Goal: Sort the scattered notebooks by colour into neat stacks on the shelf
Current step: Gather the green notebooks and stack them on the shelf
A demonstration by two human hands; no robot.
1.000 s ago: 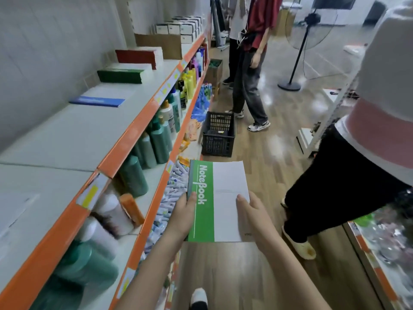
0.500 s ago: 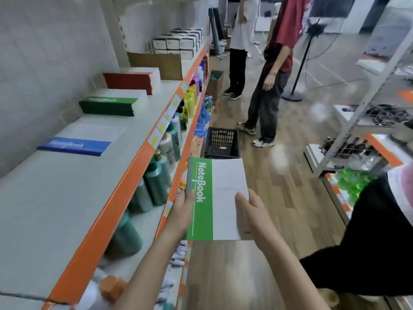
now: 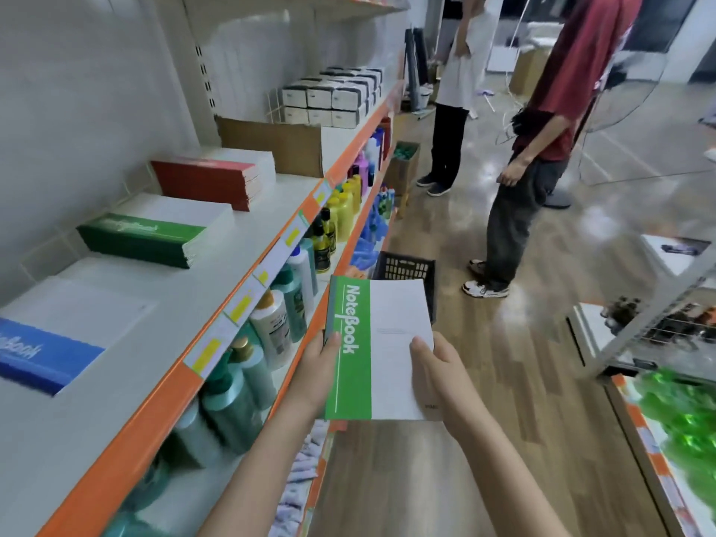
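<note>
Currently, both hands carry a green notebook (image 3: pixel 377 348) out over the aisle floor, beside the shelving and not yet above the top shelf (image 3: pixel 248 222). The left hand (image 3: pixel 315 377) grips the green spine edge, thumb on the cover; the right hand (image 3: pixel 438 375) grips the white edge, thumb on top. The fingers beneath are hidden. More than one notebook may be in the grasp; the edges do not settle this.

Three stacks lie on the top shelf: a blue stack (image 3: pixel 42 358) nearest, a green stack (image 3: pixel 143 238) further along, a red stack (image 3: pixel 211 180) beyond it.

Recommended procedure:
- Carry the notebook level over the orange shelf lip.
- Align the spine with the green stack's spine, lettering facing the same way.
- Lower flat, then square the edges with both palms before release. A tilted drop would likely slide the top covers askew.

Compared with the frame half a second earlier, the grasp is unchanged, but the view has advanced along the aisle: the green stack now sits closer and the blue stack has passed to the lower left. Two bystanders (image 3: pixel 542 149) stand further down the aisle.
</note>
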